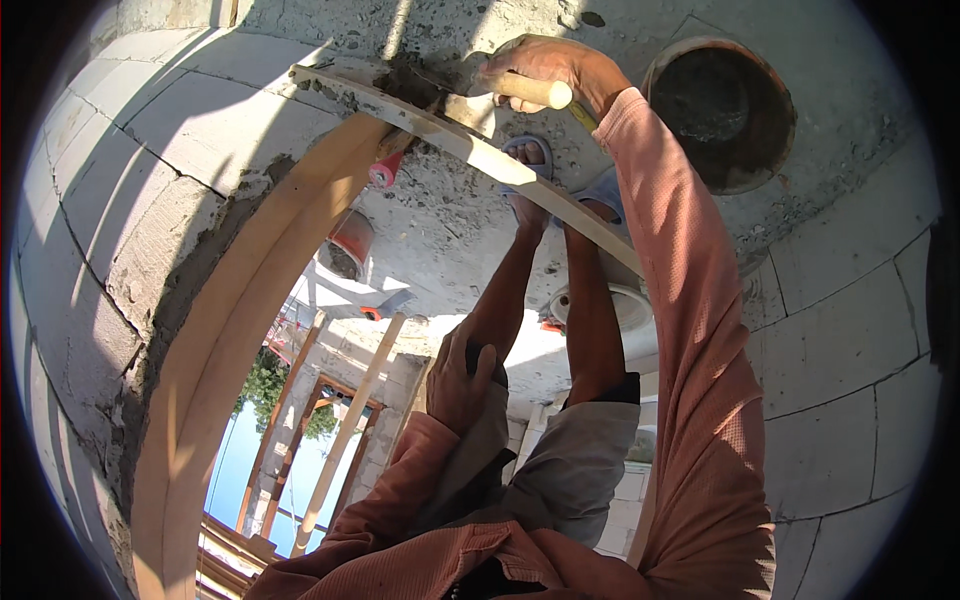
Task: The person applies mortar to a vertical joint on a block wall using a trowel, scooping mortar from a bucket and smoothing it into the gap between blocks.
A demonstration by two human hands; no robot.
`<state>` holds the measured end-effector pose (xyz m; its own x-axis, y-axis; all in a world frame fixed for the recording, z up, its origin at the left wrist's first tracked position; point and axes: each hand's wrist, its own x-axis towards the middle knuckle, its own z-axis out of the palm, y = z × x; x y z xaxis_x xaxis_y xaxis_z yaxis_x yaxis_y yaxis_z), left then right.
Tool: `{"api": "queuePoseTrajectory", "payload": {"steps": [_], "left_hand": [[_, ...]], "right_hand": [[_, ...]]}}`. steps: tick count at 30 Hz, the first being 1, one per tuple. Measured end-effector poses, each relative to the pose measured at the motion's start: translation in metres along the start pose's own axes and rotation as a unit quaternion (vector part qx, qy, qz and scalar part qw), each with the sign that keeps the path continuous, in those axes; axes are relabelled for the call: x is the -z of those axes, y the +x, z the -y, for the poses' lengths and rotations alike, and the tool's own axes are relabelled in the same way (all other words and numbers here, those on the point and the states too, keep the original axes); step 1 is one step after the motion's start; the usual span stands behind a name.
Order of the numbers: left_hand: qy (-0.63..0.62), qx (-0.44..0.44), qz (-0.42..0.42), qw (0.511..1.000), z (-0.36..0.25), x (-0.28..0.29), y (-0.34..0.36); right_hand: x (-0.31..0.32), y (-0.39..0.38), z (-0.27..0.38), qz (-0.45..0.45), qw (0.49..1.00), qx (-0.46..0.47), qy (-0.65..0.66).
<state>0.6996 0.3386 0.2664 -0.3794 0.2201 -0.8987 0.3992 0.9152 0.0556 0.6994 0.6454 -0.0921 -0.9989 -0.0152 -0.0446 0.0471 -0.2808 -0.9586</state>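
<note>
My right hand (548, 70) reaches up to the floor beside the wall corner, its fingers wrapped round a tool with a round pale wooden handle (545, 92). The handle's end points toward my forearm; the tool's working end is not plain to see. Just below that hand a long thin wooden batten (470, 150) runs slantwise, one end by the block wall and the other passing behind my right arm. My left hand (462, 385) lies on my bent knee, fingers laid out, holding nothing. Close to the batten is a pink cylindrical thing (384, 172) whose kind I cannot make out.
A curved wooden frame (260, 260) lines the block wall (160, 110) at left. A large round tub (795, 110) stands at upper right. Below are an orange bucket (362, 236), a handsaw (388, 306) and a white bucket (640, 305). Rubble lies about my sandalled feet (530, 152).
</note>
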Motion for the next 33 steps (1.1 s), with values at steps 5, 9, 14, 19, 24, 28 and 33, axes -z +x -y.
{"api": "queuePoseTrajectory", "payload": {"steps": [5,9,14,19,24,28,33], "left_hand": [[0.014,0.009,0.0,1.0,0.003,-0.002,0.002],[-0.006,0.016,0.009,1.0,0.004,-0.001,0.003],[-0.027,-0.009,-0.001,1.0,0.008,0.001,-0.001],[-0.002,0.003,0.0,1.0,0.001,0.0,0.004],[0.009,-0.003,0.002,1.0,-0.001,0.001,0.004],[0.01,-0.005,0.008,1.0,-0.006,0.001,0.004],[0.008,0.004,0.005,1.0,-0.002,0.0,0.001]], "right_hand": [[-0.035,0.045,-0.023,-0.078,0.985,-0.039,-0.149],[-0.06,0.057,-0.027,-0.228,0.946,-0.106,0.204],[-0.039,0.056,0.009,-0.136,0.958,-0.172,0.186],[-0.021,0.033,0.011,-0.03,0.971,-0.176,0.156],[-0.014,0.002,0.058,-0.021,0.91,-0.355,0.214],[0.004,-0.017,0.051,-0.029,0.885,-0.334,0.323],[-0.013,-0.005,0.044,-0.07,0.968,-0.232,-0.061]]}}
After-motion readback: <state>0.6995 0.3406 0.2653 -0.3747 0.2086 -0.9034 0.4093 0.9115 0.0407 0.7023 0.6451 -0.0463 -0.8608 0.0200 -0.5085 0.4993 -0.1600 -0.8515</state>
